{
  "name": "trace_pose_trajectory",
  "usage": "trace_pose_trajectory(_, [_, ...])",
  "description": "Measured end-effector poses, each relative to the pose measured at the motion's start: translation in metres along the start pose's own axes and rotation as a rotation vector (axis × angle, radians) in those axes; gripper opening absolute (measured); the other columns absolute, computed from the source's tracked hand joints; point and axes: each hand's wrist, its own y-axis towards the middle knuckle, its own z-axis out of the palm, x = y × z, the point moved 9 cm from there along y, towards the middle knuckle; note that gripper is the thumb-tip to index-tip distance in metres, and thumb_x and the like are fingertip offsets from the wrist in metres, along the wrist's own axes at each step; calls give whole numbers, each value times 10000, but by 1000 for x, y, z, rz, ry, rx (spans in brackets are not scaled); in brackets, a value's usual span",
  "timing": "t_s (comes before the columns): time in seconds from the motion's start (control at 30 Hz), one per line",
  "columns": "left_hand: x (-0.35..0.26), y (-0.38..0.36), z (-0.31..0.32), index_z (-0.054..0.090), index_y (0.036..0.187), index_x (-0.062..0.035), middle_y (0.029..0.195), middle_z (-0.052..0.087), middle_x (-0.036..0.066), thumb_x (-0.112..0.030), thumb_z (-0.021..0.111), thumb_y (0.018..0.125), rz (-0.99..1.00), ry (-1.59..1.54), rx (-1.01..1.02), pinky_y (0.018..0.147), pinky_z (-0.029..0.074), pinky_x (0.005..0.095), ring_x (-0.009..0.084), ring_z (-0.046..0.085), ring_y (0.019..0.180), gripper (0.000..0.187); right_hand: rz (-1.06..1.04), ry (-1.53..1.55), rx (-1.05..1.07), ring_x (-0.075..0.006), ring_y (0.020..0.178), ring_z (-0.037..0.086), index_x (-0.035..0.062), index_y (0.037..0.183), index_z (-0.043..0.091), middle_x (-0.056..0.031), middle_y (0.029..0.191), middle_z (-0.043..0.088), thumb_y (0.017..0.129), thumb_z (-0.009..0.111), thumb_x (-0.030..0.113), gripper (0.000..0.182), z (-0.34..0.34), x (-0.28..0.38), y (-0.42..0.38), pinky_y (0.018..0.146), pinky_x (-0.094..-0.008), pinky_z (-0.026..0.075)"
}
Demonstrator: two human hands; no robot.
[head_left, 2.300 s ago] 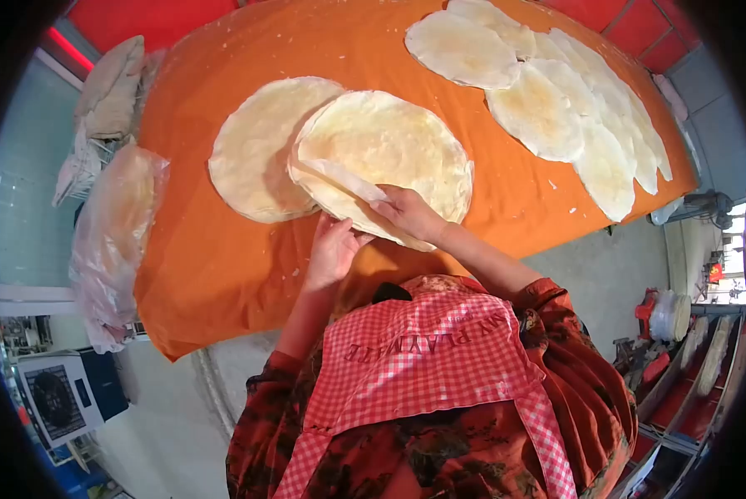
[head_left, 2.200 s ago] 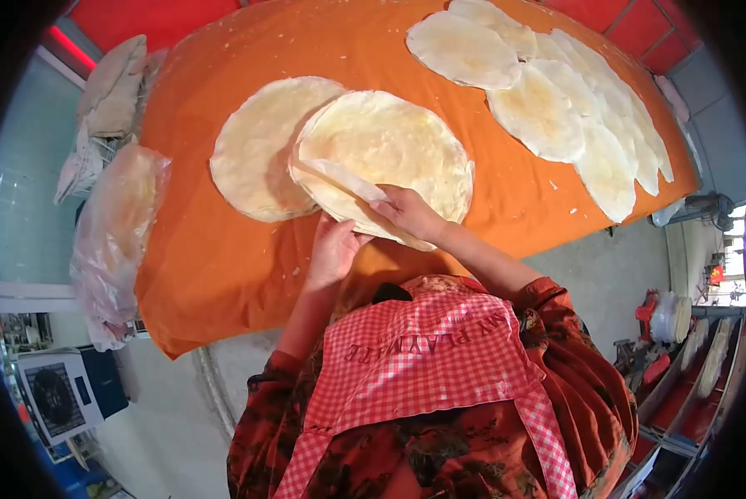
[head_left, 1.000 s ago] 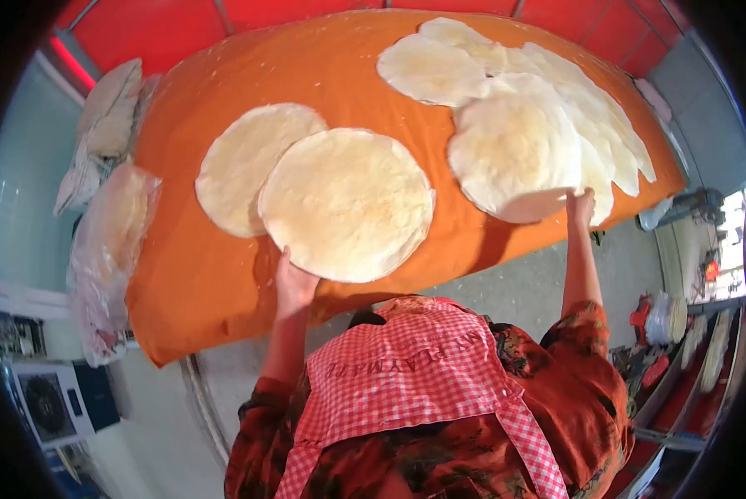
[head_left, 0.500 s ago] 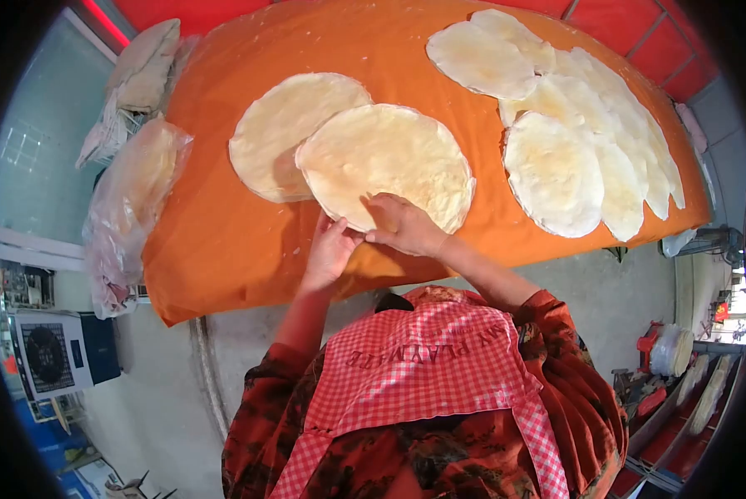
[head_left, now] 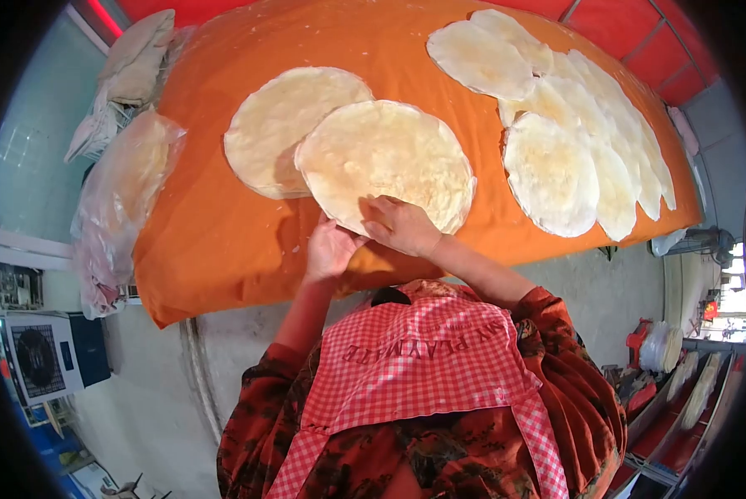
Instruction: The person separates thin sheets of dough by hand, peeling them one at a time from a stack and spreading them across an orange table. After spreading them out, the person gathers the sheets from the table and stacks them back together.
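Lying partly beneath the bent right hand (head_left: 405, 227), a pale flatbread (head_left: 385, 154) touches the left hand (head_left: 331, 249); both grips are unclear.

Apparently a small bakery or flatbread workshop.
A broad orange-covered table (head_left: 198, 241) spreads under and beyond the right hand (head_left: 406, 226), which is on a stack of flat, pale rounds (head_left: 398, 154); many more rounds (head_left: 556, 179) overlap to its right, a filled clear bag (head_left: 128, 200) sits well left, grey floor (head_left: 152, 416) nearer the body.
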Motion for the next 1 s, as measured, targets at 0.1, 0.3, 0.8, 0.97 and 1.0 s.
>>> trace_pose_trajectory(0.1, [1, 1, -2, 355, 1385, -161, 1375, 457, 82, -269, 469, 888, -30, -117, 35, 927, 456, 475, 271, 477, 1220, 521, -42, -45, -56, -369, 941, 616, 15, 1198, 523, -197, 1068, 607, 846, 595, 467, 578, -2, 5, 0, 799, -424, 511])
trace_pose_trajectory(0.3, [-3, 1, -3, 367, 1377, -187, 1384, 445, 72, -271, 462, 914, 15, 54, -13, 908, 462, 461, 253, 469, 1224, 480, -5, -93, 6, -372, 912, 625, 3, 1186, 528, -202, 1026, 622, 827, 605, 500, 618, -6, 8, 5, 777, -430, 515])
trace_pose_trajectory(0.8, [-7, 4, -58, 471, 1265, -20, 1164, 583, 122, -17, 532, 893, 238, 307, -457, 836, 527, 356, 226, 594, 1052, 377, -153, -85, -295, -351, 665, 645, 89, 1061, 648, -149, 807, 660, 790, 665, 294, 341, -6, 35, 16, 605, -424, 529])
trace_pose_trajectory(0.97, [-10, 5, -83, 534, 1169, 6, 1074, 619, 114, -37, 588, 874, 199, 435, -581, 799, 531, 352, 220, 624, 945, 303, -62, -328, -25, -336, 764, 644, 45, 942, 685, -189, 850, 662, 861, 501, 171, 237, -45, -9, 91, 711, -442, 505])
trace_pose_trajectory(1.0, [-14, 2, -73, 547, 1144, 9, 1051, 626, 116, -38, 592, 873, 217, 447, -553, 787, 533, 353, 221, 629, 925, 279, 56, -131, -30, -274, 783, 651, 27, 943, 682, -160, 857, 673, 868, 510, 171, 237, -101, -24, 102, 712, -420, 506])
